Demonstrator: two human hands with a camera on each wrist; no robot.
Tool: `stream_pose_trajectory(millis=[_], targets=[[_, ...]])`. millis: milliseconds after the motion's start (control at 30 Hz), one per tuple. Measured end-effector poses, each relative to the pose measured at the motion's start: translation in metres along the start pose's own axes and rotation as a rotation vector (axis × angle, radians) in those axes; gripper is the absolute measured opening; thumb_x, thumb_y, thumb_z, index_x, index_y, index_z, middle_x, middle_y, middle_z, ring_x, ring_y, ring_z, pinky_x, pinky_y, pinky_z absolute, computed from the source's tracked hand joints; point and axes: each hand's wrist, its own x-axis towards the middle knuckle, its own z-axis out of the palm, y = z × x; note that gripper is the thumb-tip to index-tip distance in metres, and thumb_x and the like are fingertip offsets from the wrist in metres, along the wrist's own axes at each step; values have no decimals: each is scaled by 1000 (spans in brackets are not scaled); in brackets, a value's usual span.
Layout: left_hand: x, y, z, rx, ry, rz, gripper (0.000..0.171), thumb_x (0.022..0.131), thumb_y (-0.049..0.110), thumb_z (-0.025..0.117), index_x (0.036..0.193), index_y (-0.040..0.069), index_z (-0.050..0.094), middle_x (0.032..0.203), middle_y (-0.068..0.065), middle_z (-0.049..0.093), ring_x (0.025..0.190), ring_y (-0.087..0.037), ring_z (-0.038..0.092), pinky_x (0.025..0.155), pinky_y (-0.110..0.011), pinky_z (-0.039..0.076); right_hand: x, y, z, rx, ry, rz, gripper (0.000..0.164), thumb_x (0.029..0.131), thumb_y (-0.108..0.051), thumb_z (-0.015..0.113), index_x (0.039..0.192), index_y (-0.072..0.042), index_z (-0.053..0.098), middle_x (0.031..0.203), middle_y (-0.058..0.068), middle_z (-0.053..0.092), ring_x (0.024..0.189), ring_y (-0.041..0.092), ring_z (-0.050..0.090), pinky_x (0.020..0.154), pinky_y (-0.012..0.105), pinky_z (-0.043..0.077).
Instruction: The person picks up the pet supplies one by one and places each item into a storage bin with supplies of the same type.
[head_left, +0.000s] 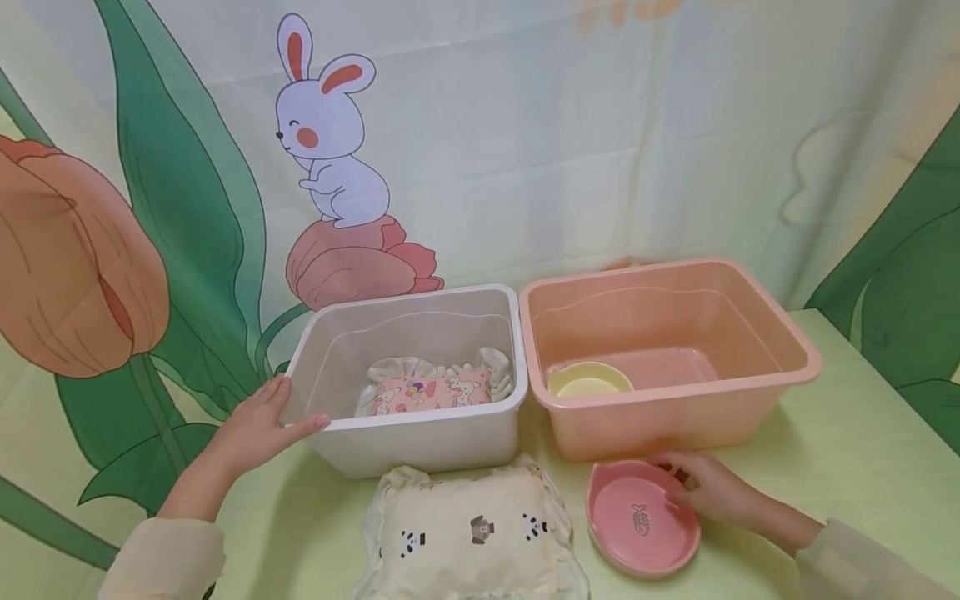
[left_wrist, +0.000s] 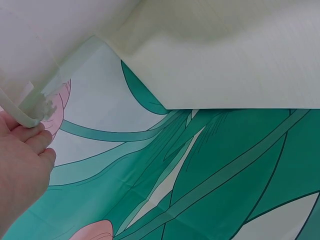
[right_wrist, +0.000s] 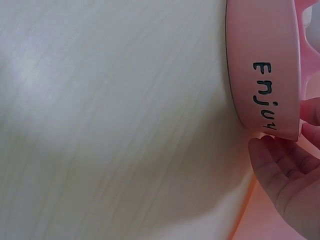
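My left hand (head_left: 258, 423) grips the near left corner of a white plastic bin (head_left: 420, 446), its thumb lying over the rim. In the left wrist view, that hand's fingers (left_wrist: 37, 139) curl round the rim. A pink pillow (head_left: 431, 394) with a ruffled edge lies inside the white bin. My right hand (head_left: 716, 492) pinches the edge of a pink bowl (head_left: 641, 521), which has a pointed ear and a fishbone drawing. Lettering runs along the side of that bowl (right_wrist: 265, 70) in the right wrist view. The bowl appears to be on the table, before the orange bin.
Beside the white bin stands an orange plastic bin (head_left: 660, 417) with a yellow bowl (head_left: 592, 381) inside. A cream ruffled pillow (head_left: 472, 533) with animal prints lies in front on the pale green table (head_left: 847, 450). A printed curtain (head_left: 525, 150) hangs behind.
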Motion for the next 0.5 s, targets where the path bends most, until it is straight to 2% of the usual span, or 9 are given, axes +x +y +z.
stream_pose_trajectory(millis=[300, 500], targets=[[0, 0, 0, -5, -4, 1, 96, 81, 59, 47, 136, -12, 13, 142, -32, 12, 128, -48, 15, 98, -63, 19, 0, 2, 2, -7, 22, -11, 39, 74, -3, 63, 111, 3, 55, 93, 9, 61, 80, 13, 55, 68, 19, 48], [0, -1, 1, -10, -4, 0, 96, 81, 59, 47, 137, -12, 12, 142, -31, 12, 128, -48, 14, 98, -63, 19, -2, 3, 4, -2, 28, 2, 42, 74, -4, 63, 114, 5, 53, 96, 11, 61, 84, 19, 57, 71, 19, 48]])
